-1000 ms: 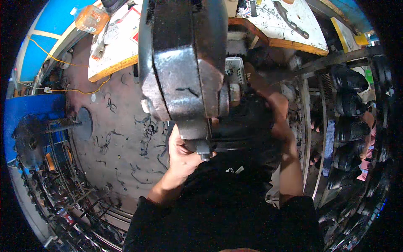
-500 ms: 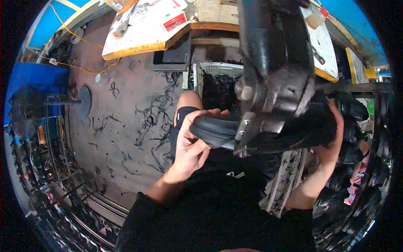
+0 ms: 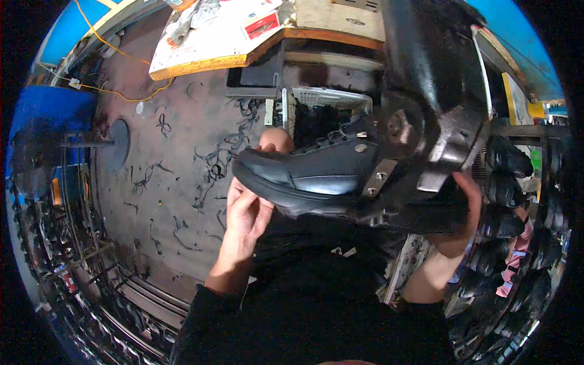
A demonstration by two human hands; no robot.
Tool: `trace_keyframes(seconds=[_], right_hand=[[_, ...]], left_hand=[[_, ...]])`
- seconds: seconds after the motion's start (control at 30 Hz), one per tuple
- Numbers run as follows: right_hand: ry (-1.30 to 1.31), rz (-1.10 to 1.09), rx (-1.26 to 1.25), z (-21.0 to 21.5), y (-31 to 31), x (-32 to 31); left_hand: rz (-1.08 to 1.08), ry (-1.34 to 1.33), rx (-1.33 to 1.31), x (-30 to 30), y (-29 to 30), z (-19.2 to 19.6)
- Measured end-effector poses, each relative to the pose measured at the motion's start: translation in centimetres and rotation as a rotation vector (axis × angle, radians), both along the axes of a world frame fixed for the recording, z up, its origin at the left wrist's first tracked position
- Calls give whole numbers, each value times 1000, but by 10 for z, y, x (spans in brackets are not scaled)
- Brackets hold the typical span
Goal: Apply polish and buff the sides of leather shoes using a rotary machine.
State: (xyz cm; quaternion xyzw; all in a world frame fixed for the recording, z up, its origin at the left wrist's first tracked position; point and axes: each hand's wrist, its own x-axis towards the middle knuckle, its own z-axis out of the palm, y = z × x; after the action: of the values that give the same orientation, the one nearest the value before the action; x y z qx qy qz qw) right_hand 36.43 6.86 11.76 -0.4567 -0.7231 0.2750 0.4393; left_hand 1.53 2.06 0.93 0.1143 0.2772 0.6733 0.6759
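Note:
A black lace-up shoe (image 3: 322, 167) lies sideways across the working head of a dark machine (image 3: 426, 109), its toe to the left and its sole edge toward me. My left hand (image 3: 246, 213) grips the toe end, thumb under the sole and fingertips over the far side. Around the other end of the shoe curls my right hand (image 3: 468, 201), partly hidden by dark parts there. Metal pieces of the machine head cover the shoe's middle, where a small plate with two screws sits against it.
Beyond the shoe stands a light plastic crate (image 3: 331, 94) with dark scraps in it. Black strips (image 3: 216, 158) litter the floor at left. A white-topped workbench (image 3: 213, 45) stands at the back. Racks of dark shoes (image 3: 508, 188) flank me, and an orange cord (image 3: 131, 97) crosses the floor.
The shoe has turned so its upper and laces now show, and its toe has shifted left with my left hand. The machine appears farther right in the view.

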Motion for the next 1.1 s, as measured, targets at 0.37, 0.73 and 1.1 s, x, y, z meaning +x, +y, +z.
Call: trace_keyframes(seconds=[0.37, 0.73, 1.1], right_hand=[[-85, 74, -245, 4, -5, -61], [-184, 177, 5, 10, 2, -62], [535, 154, -662, -171, -40, -3]], left_hand=[[72, 1706, 624, 0, 14, 118], [-332, 1272, 436, 44, 45, 109], [-206, 585, 129, 68, 12, 49]])
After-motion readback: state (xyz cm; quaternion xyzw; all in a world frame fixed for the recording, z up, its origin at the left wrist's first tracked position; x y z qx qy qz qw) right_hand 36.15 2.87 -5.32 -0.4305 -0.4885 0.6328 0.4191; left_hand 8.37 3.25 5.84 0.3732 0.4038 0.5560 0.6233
